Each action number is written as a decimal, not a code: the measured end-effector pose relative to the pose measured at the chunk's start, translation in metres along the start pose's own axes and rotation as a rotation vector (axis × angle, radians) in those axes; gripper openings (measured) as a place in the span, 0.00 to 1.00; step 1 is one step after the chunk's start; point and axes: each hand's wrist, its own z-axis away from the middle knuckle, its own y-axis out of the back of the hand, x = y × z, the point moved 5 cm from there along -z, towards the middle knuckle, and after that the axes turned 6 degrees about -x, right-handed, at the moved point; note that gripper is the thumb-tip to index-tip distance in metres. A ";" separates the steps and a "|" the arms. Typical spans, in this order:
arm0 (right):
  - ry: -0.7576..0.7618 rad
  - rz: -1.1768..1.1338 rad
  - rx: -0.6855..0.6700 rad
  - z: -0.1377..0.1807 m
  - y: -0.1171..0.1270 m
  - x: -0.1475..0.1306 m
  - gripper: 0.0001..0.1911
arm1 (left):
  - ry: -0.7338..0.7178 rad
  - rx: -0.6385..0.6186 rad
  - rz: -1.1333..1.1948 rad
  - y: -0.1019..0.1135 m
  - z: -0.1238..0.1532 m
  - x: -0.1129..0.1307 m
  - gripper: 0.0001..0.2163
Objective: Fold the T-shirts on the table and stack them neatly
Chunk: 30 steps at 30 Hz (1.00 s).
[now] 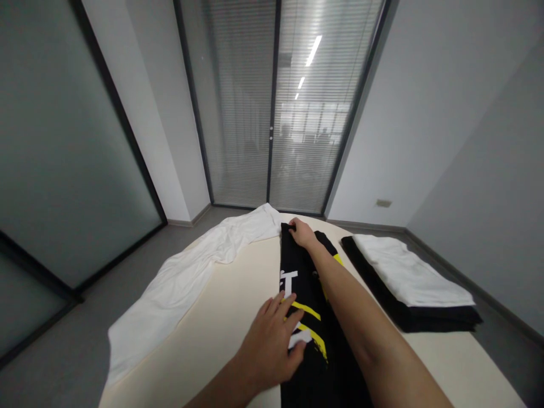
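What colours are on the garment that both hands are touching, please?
The garment is black with yellow and white print, clearest in the head view.

Free tabletop (238, 277) — white cloth (170, 294) left, garment (318, 328) right

Two hands (274, 337) (302, 233), one printed garment (306, 294), one stack (412, 277)

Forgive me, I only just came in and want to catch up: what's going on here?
A person is handling a black garment with white and yellow print, laid lengthwise on the pale table. The right hand pinches its far end, while the left hand lies over the print nearer the person. To the left, a white garment lies loosely along the table's edge; to the right, a folded white cloth sits on folded black cloth.
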 end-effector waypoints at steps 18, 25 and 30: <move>-0.061 0.089 0.093 0.034 0.025 0.041 0.21 | 0.021 -0.025 -0.032 -0.005 0.004 0.001 0.28; -0.116 0.076 0.013 0.067 0.034 0.048 0.22 | -0.028 -0.083 -0.084 -0.006 0.003 0.013 0.28; 0.033 0.057 -0.122 0.107 0.019 0.042 0.22 | -0.055 -0.107 -0.114 -0.006 0.003 0.016 0.27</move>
